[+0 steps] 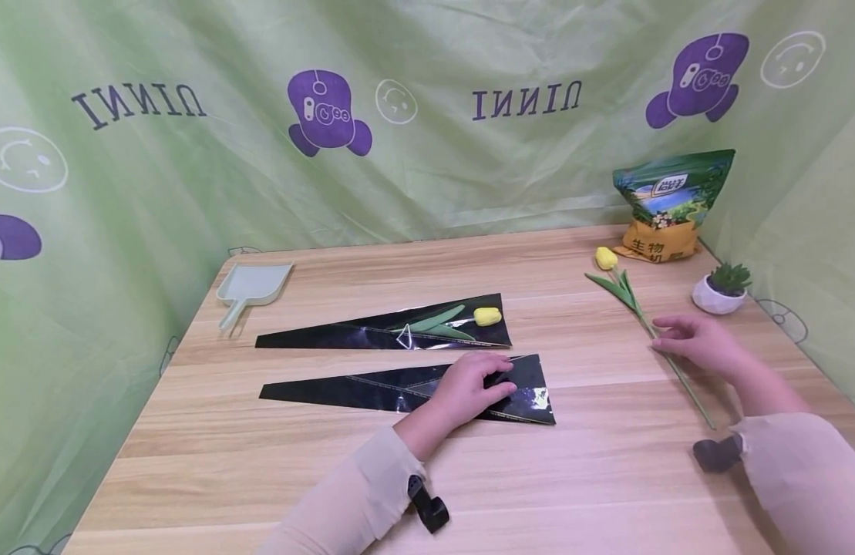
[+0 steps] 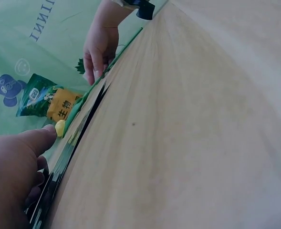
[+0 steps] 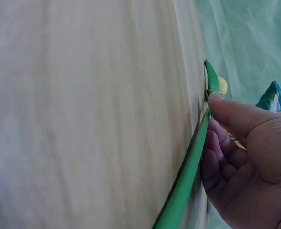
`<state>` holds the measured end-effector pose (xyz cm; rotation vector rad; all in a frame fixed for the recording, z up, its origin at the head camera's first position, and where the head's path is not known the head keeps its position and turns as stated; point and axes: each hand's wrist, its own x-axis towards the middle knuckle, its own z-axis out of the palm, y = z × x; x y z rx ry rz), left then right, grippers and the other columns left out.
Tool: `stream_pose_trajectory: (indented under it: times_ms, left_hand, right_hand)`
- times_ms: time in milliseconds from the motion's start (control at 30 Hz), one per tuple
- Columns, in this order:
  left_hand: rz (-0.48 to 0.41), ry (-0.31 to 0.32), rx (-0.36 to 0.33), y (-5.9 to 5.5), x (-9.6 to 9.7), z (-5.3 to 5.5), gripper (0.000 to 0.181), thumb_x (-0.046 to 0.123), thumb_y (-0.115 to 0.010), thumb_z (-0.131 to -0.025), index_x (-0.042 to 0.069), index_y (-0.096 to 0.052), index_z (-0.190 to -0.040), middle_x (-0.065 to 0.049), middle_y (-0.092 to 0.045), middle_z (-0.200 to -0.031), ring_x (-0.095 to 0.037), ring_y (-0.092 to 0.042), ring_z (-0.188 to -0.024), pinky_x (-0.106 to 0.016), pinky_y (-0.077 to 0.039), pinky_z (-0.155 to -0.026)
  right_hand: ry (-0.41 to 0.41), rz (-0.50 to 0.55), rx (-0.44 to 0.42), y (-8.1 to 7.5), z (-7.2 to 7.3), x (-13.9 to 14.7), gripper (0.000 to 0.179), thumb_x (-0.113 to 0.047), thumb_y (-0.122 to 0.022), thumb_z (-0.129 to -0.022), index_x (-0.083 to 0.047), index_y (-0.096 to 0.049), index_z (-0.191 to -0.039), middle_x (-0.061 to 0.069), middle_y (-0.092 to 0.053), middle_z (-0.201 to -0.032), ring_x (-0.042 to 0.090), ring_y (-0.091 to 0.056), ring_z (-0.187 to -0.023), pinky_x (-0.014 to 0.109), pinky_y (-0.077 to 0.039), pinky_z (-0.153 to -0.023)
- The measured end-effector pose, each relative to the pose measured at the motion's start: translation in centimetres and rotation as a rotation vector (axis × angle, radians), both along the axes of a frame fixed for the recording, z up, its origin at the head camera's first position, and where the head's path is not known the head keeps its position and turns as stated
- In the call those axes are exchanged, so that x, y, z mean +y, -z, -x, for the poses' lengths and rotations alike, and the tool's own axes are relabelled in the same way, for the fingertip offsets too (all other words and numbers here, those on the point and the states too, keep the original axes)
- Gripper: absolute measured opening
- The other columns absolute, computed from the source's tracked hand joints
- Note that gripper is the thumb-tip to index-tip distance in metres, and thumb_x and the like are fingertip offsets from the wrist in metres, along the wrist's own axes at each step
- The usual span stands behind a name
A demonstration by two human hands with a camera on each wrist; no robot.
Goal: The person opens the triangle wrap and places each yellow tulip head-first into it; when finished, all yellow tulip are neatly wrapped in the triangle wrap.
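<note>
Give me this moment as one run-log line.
left hand: rests on nearer black wrapper | right hand: pinches loose tulip | farther black wrapper: second tulip inside

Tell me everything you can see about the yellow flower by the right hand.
The yellow flower looks like an artificial tulip, perhaps plastic: a closed yellow bloom, long green leaves below it and a slim green stem. It slants across the right side of the table, bloom pointing away from the person, near the printed bag. The right hand pinches the stem below the leaves; whether any part is lifted, I cannot tell.
</note>
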<state>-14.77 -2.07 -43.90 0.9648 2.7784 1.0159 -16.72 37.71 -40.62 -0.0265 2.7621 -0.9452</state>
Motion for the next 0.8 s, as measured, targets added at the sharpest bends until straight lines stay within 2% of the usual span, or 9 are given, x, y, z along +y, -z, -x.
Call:
stream_pose_trajectory:
  times_ms: [133, 200, 300, 533, 633, 800]
  left_hand:
    - [0.012, -0.001, 0.011, -0.21, 0.07, -0.22, 0.036, 0.033, -0.068, -0.092, 0.014, -0.070, -0.122, 0.000, -0.066, -0.131, -0.018, -0.057, -0.126, -0.029, -0.042, -0.111]
    - [0.021, 0.001, 0.014, -0.22, 0.09, -0.23, 0.037, 0.033, -0.069, -0.091, 0.014, -0.070, -0.122, 0.000, -0.067, -0.129, -0.018, -0.058, -0.125, -0.029, -0.043, -0.110]
    - [0.052, 0.012, 0.036, -0.08, 0.13, -0.09, 0.037, 0.034, -0.070, -0.090, 0.013, -0.070, -0.121, 0.001, -0.069, -0.126, -0.017, -0.059, -0.124, -0.027, -0.042, -0.110]
    - [0.129, 0.024, 0.118, 0.05, 0.17, 0.12, 0.034, 0.032, -0.071, -0.089, 0.010, -0.073, -0.116, 0.000, -0.070, -0.123, -0.017, -0.059, -0.122, -0.025, -0.044, -0.108]
    - [0.134, 0.015, 0.131, 0.00, 0.17, 0.06, 0.033, 0.032, -0.072, -0.089, 0.010, -0.074, -0.114, -0.001, -0.070, -0.120, -0.017, -0.059, -0.120, -0.026, -0.044, -0.106]
    - [0.124, 0.023, 0.149, -0.09, 0.15, -0.02, 0.029, 0.030, -0.072, -0.089, 0.010, -0.076, -0.110, -0.002, -0.069, -0.117, -0.019, -0.059, -0.116, -0.028, -0.045, -0.104]
  right_hand:
    - [-0.006, -0.026, -0.008, 0.00, 0.19, -0.05, 0.064, -0.032, -0.065, -0.094, 0.010, -0.045, -0.137, 0.031, -0.063, -0.116, 0.013, -0.060, -0.093, 0.047, -0.048, -0.085]
    - [-0.011, -0.038, -0.005, 0.00, 0.30, -0.11, 0.063, -0.032, -0.065, -0.094, 0.011, -0.046, -0.136, 0.029, -0.065, -0.112, 0.017, -0.062, -0.093, 0.052, -0.047, -0.086]
    - [-0.014, -0.066, 0.001, 0.02, 0.50, -0.17, 0.063, -0.032, -0.066, -0.093, 0.011, -0.047, -0.135, 0.026, -0.067, -0.107, 0.018, -0.062, -0.091, 0.050, -0.048, -0.084]
    - [-0.011, -0.099, 0.008, 0.06, 0.69, -0.44, 0.061, -0.031, -0.065, -0.094, 0.012, -0.048, -0.134, 0.025, -0.067, -0.103, 0.021, -0.061, -0.089, 0.033, -0.045, -0.075]
    - [-0.010, -0.105, 0.017, 0.02, 0.64, -0.60, 0.060, -0.030, -0.065, -0.094, 0.013, -0.049, -0.132, 0.027, -0.067, -0.104, 0.024, -0.062, -0.090, 0.034, -0.046, -0.075]
    - [0.000, -0.094, 0.005, -0.13, 0.55, -0.97, 0.058, -0.027, -0.064, -0.094, 0.013, -0.049, -0.133, 0.031, -0.064, -0.108, 0.034, -0.061, -0.096, 0.042, -0.048, -0.077]
